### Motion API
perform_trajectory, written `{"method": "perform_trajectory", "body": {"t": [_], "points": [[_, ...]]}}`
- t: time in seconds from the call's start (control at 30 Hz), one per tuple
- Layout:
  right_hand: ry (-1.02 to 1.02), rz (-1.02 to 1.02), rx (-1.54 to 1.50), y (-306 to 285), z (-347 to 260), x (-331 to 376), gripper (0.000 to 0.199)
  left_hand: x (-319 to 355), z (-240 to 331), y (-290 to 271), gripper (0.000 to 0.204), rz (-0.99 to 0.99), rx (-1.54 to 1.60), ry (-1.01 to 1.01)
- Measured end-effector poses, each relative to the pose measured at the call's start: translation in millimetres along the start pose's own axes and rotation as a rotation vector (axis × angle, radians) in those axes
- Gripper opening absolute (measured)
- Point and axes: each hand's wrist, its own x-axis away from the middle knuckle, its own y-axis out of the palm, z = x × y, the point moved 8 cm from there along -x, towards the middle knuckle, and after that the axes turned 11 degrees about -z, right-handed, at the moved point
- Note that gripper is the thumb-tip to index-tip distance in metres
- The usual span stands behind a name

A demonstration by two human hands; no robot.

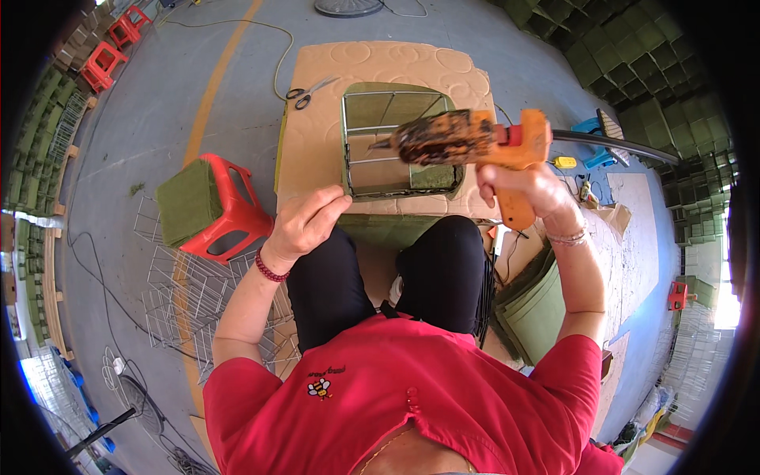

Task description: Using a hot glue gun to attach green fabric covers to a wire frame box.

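An orange glue gun (518,146), its front half stained dark, is gripped by its handle in my right hand (529,190). Its nozzle points left above a wire-frame basket (372,127) partly lined with green felt-like fabric. At the basket's near left corner, the fingers of my left hand (305,220) are pinched on the rim. Dark marks run along the near rim. Underneath lies a cardboard sheet (317,150), with black-handled scissors (305,96) at its left.
A red stool (237,210) at my left bears a stack of green fabric pieces (188,202). Wire frames (186,297) lie on the floor below it. Green sheets (534,305) are stacked at my right. The gun's black cable (617,144) extends right.
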Motion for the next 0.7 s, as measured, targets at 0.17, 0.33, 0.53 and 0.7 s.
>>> {"method": "perform_trajectory", "body": {"t": [0.17,0.33,0.53,0.7], "points": [[-0.346,0.132,-0.327,-69,32,20,0.035,-13,-11,3,0.028,0.008,0.016,-0.041],[-0.099,0.452,-0.427,-158,161,2,0.034,-25,-25,2,0.029,0.023,0.005,-0.070],[-0.052,0.371,-0.793,-182,302,-59,0.038,-41,-33,-8,0.024,0.050,-0.054,-0.107],[-0.012,0.482,-0.781,-179,300,-53,0.063,-58,-24,-11,0.026,0.035,-0.060,-0.093]]}}
